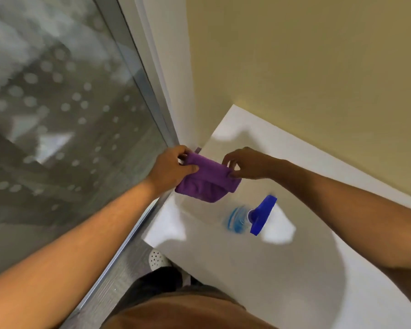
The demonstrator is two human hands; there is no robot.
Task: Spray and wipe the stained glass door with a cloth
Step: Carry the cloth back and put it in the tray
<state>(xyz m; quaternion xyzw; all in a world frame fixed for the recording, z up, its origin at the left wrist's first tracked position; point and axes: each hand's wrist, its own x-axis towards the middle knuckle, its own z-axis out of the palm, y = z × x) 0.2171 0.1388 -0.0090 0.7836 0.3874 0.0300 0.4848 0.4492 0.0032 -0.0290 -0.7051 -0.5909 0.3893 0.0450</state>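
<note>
A purple cloth [207,184] hangs folded between both hands above the white table's left corner. My left hand [170,168] pinches its left end, and my right hand [246,163] pinches its right end with thumb and fingers. A clear spray bottle with blue liquid and a blue trigger head [252,217] stands on the white table [271,269], just below and right of the cloth, untouched. The glass door [57,119] with frosted dots and smears fills the left side, its metal frame [150,100] running down beside my left hand.
A cream wall [306,55] rises behind the table. Grey wood-look floor [119,274] shows between door and table, with a white perforated shoe [158,258] and dark trousers below.
</note>
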